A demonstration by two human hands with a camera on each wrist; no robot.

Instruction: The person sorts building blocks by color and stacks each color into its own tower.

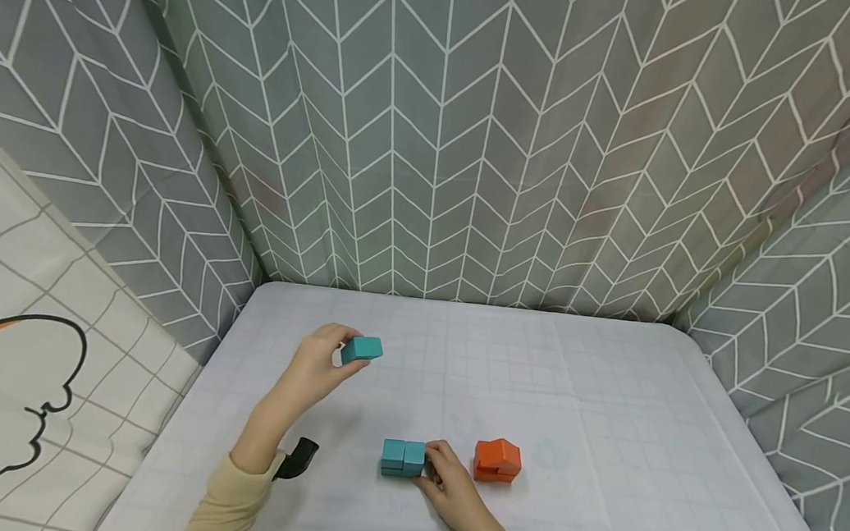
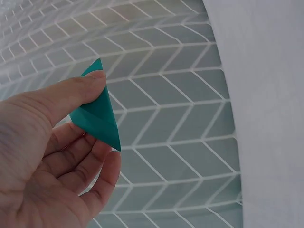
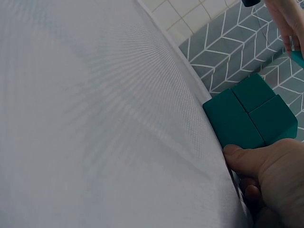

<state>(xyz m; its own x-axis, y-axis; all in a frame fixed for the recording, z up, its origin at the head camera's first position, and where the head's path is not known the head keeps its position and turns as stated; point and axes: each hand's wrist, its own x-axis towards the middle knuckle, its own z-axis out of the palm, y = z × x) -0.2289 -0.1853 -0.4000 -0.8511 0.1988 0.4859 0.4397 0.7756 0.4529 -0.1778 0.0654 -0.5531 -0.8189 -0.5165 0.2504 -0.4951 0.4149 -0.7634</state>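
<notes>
Raised above the back left of the table, my left hand (image 1: 320, 363) pinches a teal triangular block (image 2: 101, 114) between thumb and fingers; its wedge shape shows in the left wrist view. Nearer the front stands a stack of teal blocks (image 1: 402, 458), with two blocks side by side on a longer one. My right hand (image 1: 453, 492) holds this stack at its right side, thumb (image 3: 244, 159) at the lower front and a finger toward the back. The right hand's other fingers are partly hidden behind the thumb.
Just right of my right hand sits a group of orange-red blocks (image 1: 498, 460) with a peaked top. All stand on a table with a white cloth (image 1: 606, 426). A grey patterned curtain (image 1: 441, 135) hangs behind it. A black wrist device (image 1: 297, 458) juts from the left sleeve.
</notes>
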